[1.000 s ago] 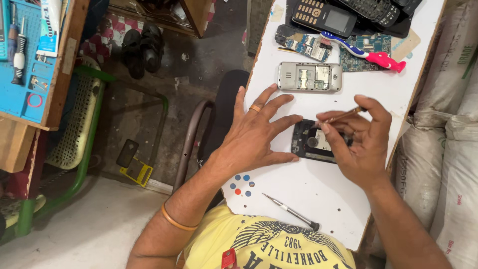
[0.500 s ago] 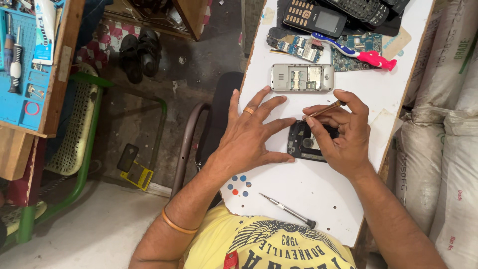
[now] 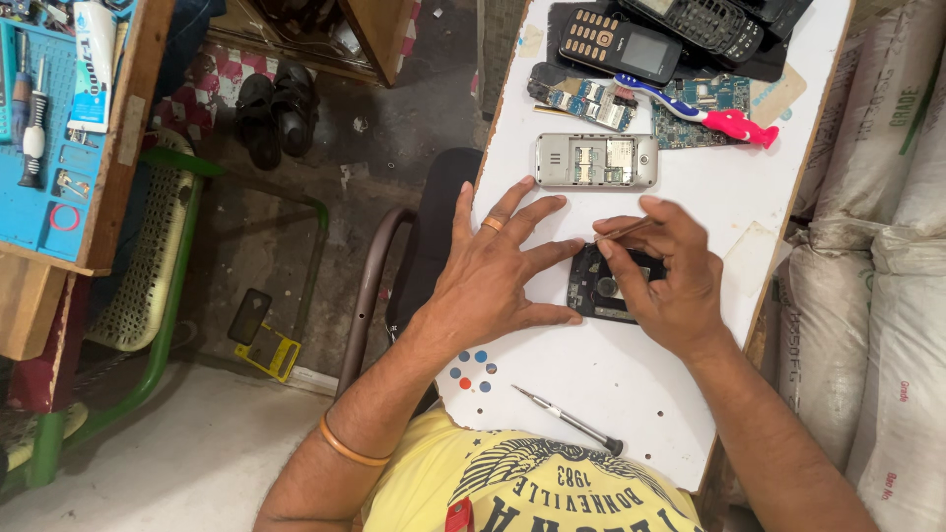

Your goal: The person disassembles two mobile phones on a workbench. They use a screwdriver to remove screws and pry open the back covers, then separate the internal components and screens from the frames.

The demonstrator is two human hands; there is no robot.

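Where the white table [image 3: 631, 394] narrows toward the person, a dark opened phone body [image 3: 603, 286] is found near its right edge, about midway along the length. The left hand [image 3: 498, 276] is laid flat with fingers spread wide, fingertips touching the phone body's left side; nothing is gripped by it. The right hand [image 3: 665, 271] is closed about a thin metal tool [image 3: 623, 230], whose tip is directed leftward over the phone body's upper edge; the right part of the phone body is covered by this hand.

Just beyond the hands, a silver phone shell [image 3: 596, 161] is placed back-up, apart from both hands. Toward the far end are catalogued: a black keypad phone [image 3: 619, 44], loose circuit boards [image 3: 690, 103], and a toothbrush [image 3: 705, 113] with a pink handle lying across the boards. At the near end a slim screwdriver [image 3: 567, 421] is laid diagonally, well apart from the hands, beside a cluster of coloured dots [image 3: 473, 369] near the left edge.

Bare surface is available between the phone body and the screwdriver, and right of the silver shell. The right edge is bordered by stacked white sacks [image 3: 887, 296]; the left edge overlooks a chair [image 3: 414, 256] and the floor.

The far end's items are cut off by the frame. The tool's tip and the phone body's inner parts cannot be made out clearly.
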